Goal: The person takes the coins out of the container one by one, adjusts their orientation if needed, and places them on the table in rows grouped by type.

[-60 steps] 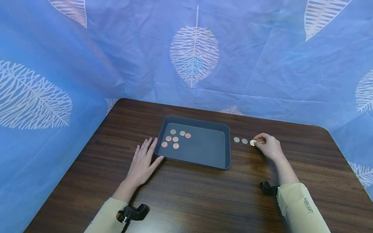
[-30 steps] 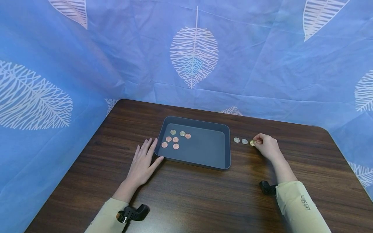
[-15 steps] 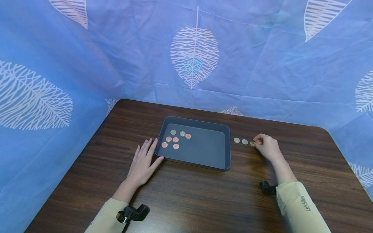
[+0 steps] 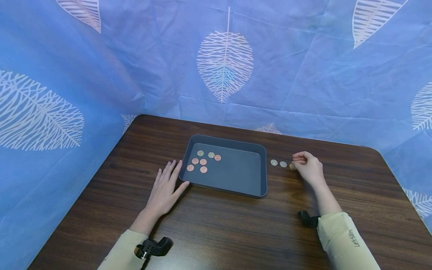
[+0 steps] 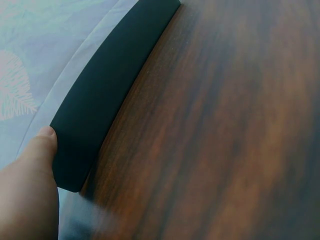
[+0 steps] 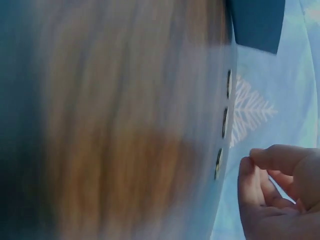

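Observation:
The left hand [image 4: 163, 189] lies with spread, straight fingers at the left side of a dark grey tray [image 4: 229, 190], its thumb at the near left corner. In the left wrist view the thumb tip touches the tray's wall [image 5: 95, 100]. The right hand [image 4: 308, 168] is just above a gold-coloured coin [image 4: 292, 167] on the table. Its thumb and index fingertips meet with nothing visible between them, and in the right wrist view they are apart from that coin [image 6: 218, 164]. Left of it in a row lie two silver coins, a nearer one [image 4: 283, 164] and a farther one [image 4: 274, 162].
Inside the tray, towards its left side, lie several copper coins [image 4: 203, 162] and two paler coins [image 4: 200, 153]. The dark wooden table [image 4: 236, 232] ends at the back and left against a blue curtain [image 4: 287, 75] with white leaf prints.
The right hand held the gold-coloured coin at the end of the row; it has let go and risen slightly off it. The coin lies flat. The left hand and tray have stayed put.

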Demonstrator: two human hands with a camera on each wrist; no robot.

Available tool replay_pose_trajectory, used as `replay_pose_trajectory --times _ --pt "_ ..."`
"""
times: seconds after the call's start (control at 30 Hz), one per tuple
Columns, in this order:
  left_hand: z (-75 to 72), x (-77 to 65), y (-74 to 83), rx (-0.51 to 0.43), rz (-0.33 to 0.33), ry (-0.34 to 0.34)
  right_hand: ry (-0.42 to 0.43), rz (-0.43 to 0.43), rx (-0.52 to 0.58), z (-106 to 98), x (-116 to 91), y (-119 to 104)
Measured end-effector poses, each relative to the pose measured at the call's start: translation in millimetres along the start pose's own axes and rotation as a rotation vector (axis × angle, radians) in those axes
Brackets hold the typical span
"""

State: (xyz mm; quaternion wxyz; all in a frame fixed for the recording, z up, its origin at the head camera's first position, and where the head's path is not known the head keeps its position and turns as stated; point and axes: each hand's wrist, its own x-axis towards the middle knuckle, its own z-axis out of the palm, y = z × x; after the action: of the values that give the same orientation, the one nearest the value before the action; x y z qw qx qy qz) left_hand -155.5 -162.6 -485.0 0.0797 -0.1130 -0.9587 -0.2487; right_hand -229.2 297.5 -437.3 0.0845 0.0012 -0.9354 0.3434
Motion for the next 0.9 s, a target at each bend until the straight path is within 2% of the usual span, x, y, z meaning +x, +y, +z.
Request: replay_pose_trajectory --times 0.4,0.63,0.9 --pt "0.3 0.5 0.0 -0.003 0.003 0.007 -0.029 -0.078 0.133 27 9 -49" --pt "-1.6 0.5 0.0 -0.001 0.001 0.001 -0.102 -0.079 0.267 48 11 -84" --pt "-1.5 0.2 0.4 -0.002 -0.004 -0.008 -0.169 -0.08 0.372 76 8 -119"
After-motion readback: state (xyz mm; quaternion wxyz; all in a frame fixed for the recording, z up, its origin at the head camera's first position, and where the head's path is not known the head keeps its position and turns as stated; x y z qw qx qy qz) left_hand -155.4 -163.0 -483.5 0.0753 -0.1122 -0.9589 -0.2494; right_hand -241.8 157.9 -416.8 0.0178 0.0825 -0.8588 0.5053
